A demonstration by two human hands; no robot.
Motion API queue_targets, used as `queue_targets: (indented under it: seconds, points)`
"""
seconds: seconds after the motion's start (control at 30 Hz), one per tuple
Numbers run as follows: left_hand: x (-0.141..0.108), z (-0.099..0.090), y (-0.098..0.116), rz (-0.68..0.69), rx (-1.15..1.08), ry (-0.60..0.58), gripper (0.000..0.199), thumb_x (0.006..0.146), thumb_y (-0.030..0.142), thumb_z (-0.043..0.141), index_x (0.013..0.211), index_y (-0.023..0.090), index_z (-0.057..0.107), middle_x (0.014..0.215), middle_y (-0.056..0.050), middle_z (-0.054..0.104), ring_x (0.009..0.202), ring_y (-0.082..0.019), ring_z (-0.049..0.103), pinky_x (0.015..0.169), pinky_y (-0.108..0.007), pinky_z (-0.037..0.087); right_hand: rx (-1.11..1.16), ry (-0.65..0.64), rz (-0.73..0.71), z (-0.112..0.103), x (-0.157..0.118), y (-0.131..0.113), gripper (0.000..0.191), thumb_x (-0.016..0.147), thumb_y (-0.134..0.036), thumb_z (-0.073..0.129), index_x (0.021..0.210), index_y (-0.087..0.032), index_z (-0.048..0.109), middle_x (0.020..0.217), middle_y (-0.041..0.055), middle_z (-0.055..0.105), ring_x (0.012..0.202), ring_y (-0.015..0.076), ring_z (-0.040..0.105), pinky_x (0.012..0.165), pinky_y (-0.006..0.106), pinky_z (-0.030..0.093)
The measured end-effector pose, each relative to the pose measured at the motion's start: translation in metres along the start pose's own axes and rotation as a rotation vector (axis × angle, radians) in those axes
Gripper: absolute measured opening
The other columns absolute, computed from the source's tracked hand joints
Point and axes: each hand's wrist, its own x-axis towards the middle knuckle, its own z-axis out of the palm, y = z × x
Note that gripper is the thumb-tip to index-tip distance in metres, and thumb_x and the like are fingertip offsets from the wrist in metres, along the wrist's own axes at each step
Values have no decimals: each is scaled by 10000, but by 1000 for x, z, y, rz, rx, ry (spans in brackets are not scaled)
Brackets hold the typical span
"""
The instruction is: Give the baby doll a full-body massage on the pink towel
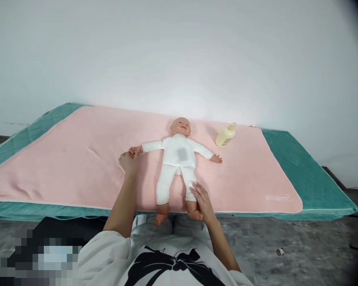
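Note:
A baby doll (179, 153) with a white cloth body lies on its back on a pink blanket (104, 131), head toward the wall and arms spread. My left hand (129, 162) is closed around the doll's hand on the left side. Resting on the doll's lower leg on the right side is my right hand (203, 200), its fingers stretched out and slightly apart. The doll's feet hang at the near edge of the bed. A pale yellow pump bottle (226, 136) lies tilted on the blanket, beyond the doll's arm on the right.
Under the blanket is a green quilted mattress (304, 171), showing at both ends and along the front edge. A white wall (179, 59) stands right behind it. Grey floor (256, 246) lies below, with a small scrap (280, 251) on it.

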Motion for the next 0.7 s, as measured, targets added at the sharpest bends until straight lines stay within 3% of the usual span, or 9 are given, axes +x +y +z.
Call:
queue_targets:
  seconds: [0.1, 0.27, 0.37, 0.47, 0.6, 0.7]
  points:
    - [3, 4, -4, 16, 125, 95, 340, 746, 524, 624, 748, 190, 558, 1063, -222, 612, 1168, -408, 483, 1018, -580, 364, 8, -54, 10, -4, 3, -3, 650, 912, -173, 478, 1506, -374, 307, 1554, 14, 381, 1467, 240, 305, 1138, 537, 399]
    - [2, 2, 1, 17, 171, 94, 320, 771, 490, 616, 783, 177, 552, 1087, -238, 607, 1158, -411, 492, 1016, -602, 354, 38, -74, 5, -7, 5, -6, 713, 874, -143, 489, 1513, -385, 284, 1564, 10, 360, 1470, 259, 298, 1134, 566, 391]
    - [-1, -4, 12, -85, 52, 59, 326, 735, 471, 677, 783, 178, 541, 931, -159, 642, 1004, -344, 589, 926, -532, 452, 81, -22, 25, -1, 1, -4, 682, 895, -171, 504, 1499, -415, 303, 1560, 10, 365, 1464, 255, 310, 1142, 556, 386]
    - [-10, -8, 29, -157, -119, 89, 356, 696, 456, 727, 843, 180, 557, 897, -89, 657, 895, -271, 637, 829, -443, 516, 163, 128, 72, 7, 0, 0, 744, 819, -293, 685, 1480, -390, 357, 1545, 64, 362, 1423, 302, 382, 1095, 536, 451]
    - [-28, -8, 62, 49, -209, 182, 369, 706, 403, 741, 966, 184, 595, 1003, -62, 681, 991, -226, 640, 898, -376, 510, 195, 317, 234, 3, 20, 9, 752, 674, -431, 800, 1362, -272, 541, 1320, 146, 542, 1223, 347, 577, 963, 509, 554]
    - [-44, -3, 87, 286, -199, 69, 315, 741, 349, 723, 1002, 198, 632, 996, -38, 704, 971, -211, 658, 889, -345, 518, 198, 367, 316, -17, 51, 13, 693, 707, -508, 746, 1313, -227, 564, 1216, 145, 613, 1159, 344, 608, 984, 530, 521]
